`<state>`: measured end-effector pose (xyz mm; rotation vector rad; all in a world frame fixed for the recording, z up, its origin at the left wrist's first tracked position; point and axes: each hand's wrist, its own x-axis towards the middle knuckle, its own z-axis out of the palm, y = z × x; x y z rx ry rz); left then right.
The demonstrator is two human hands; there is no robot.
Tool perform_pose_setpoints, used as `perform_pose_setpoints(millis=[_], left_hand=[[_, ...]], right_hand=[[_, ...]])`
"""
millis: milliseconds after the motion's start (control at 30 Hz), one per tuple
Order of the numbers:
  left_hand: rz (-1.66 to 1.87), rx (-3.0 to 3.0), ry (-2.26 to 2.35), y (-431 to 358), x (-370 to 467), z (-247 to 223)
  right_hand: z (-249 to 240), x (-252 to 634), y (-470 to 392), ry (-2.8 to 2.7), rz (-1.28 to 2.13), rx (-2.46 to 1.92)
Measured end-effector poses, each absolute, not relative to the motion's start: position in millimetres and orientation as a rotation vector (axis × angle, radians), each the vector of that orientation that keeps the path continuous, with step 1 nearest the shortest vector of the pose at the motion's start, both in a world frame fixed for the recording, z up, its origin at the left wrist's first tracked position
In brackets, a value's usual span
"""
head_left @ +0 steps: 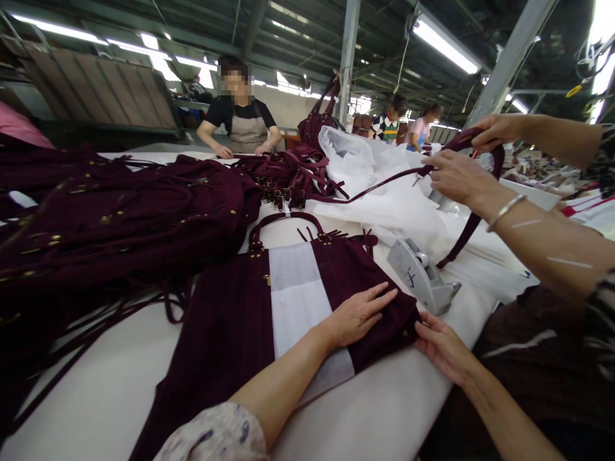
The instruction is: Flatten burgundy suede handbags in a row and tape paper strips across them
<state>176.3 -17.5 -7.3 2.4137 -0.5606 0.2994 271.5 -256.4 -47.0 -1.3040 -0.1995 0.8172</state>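
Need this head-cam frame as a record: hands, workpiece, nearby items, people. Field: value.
left hand: palm down on maroon handbag
right hand: fingers at the handbag's side edge, grip unclear
workpiece: maroon handbag lying flat, white sheet over its middle
nearby right: tape dispenser
nearby left: pile of maroon bags
co-worker's hands: at right, holding maroon strap
across table: person in apron

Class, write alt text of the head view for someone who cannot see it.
A person's left hand lies on a maroon bag on a white table; the right hand touches the bag's edge. A co-worker's hands hold a strap alongside.
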Motion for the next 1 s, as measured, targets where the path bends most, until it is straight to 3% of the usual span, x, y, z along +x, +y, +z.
perform_pose_setpoints(millis=[100, 367, 700, 1000], left_hand=[[0.304, 2.419, -0.565, -19, 176, -7], [0.224, 2.538, -0.701, -29, 174, -12], [0.258, 2.369, -0.737, -27, 178, -9], [0.257, 2.357, -0.731, -26, 177, -7]], right_hand=[[-46, 271, -252, -0.190, 0.768, -1.344], [-61, 275, -248, -0.407, 0.459, -1.969], [-38, 268, -278, -0.627, 0.830, -1.566], [-33, 275, -266, -0.685, 0.737, -1.603]])
